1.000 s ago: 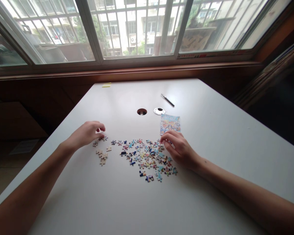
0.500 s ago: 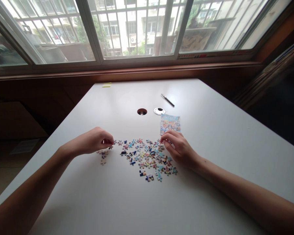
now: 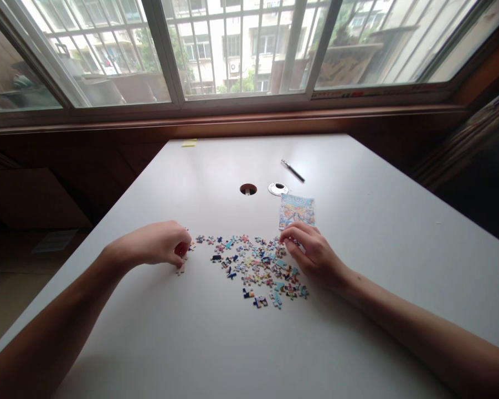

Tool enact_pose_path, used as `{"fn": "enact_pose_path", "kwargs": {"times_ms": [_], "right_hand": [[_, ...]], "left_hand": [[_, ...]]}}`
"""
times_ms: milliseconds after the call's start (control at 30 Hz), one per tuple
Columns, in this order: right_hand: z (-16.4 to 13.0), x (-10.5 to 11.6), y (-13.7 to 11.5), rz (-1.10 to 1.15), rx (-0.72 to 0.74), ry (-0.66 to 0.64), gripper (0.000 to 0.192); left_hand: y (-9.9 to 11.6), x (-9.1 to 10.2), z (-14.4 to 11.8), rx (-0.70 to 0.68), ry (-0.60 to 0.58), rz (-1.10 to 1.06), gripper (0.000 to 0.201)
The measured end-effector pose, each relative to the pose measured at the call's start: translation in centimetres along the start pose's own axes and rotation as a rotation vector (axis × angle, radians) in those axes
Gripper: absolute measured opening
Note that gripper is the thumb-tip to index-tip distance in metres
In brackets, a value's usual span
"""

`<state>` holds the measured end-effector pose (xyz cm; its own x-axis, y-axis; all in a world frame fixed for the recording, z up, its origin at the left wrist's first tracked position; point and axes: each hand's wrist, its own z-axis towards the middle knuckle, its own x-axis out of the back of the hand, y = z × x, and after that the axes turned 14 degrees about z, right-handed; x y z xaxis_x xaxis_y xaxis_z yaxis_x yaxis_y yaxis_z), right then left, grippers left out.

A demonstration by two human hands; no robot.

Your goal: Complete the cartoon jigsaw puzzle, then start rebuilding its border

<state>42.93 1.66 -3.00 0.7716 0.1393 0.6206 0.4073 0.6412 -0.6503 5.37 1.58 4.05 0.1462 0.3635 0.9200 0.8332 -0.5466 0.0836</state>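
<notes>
Left hand (image 3: pixel 160 243): fingers curled, grip unclear; plain puzzle pieces (image 3: pixel 180 271) at thumb tip. Right hand (image 3: pixel 315 255): fingers bent, grip unclear; colored pieces (image 3: pixel 266 259) left, picture sheet (image 3: pixel 297 209) beyond fingertips.

light: daylight through window (image 3: pixel 241 50) ahead, partly blown out | glare: pale sheen, far table (image 3: pixel 216 160) | shadow: soft beside forearms (image 3: pixel 83 293), lower room dim | lens: wide-angle edge stretch (puzzle pieces (image 3: pixel 266 259) mushy)

No legible text, pale lettering (image 3: pixel 297 200) atop the colourful picture sheet (image 3: pixel 297 213), too blurred to read
</notes>
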Motion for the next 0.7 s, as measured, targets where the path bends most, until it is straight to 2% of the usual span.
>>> {"fn": "enact_pose_path", "kwargs": {"times_ms": [67, 267, 467, 600, 700], "right_hand": [[-0.1, 0.0, 0.2, -0.006, -0.005, -0.006, 0.015], [-0.1, 0.0, 0.2, -0.001, 0.0, -0.007, 0.015], [0.0, 0.0, 0.0, 0.007, 0.008, -0.012, 0.016], [0.0, 0.0, 0.2, 0.001, 0.011, -0.012, 0.016], [0.0, 0.0, 0.3, 0.002, 0.008, -0.012, 0.016]], "left_hand": [[0.0, 0.1, -0.1, -0.02, 0.019, 0.0, 0.001], [1.2, 1.0, -0.2, -0.106, 0.043, -0.044, 0.009], [2.4, 1.9, -0.2, -0.192, 0.159, -0.098, 0.012], [2.7, 1.4, 0.6, -0.258, 0.195, -0.195, 0.01], [2.3, 0.9, 1.2, -0.212, 0.261, -0.153, 0.011]]}}
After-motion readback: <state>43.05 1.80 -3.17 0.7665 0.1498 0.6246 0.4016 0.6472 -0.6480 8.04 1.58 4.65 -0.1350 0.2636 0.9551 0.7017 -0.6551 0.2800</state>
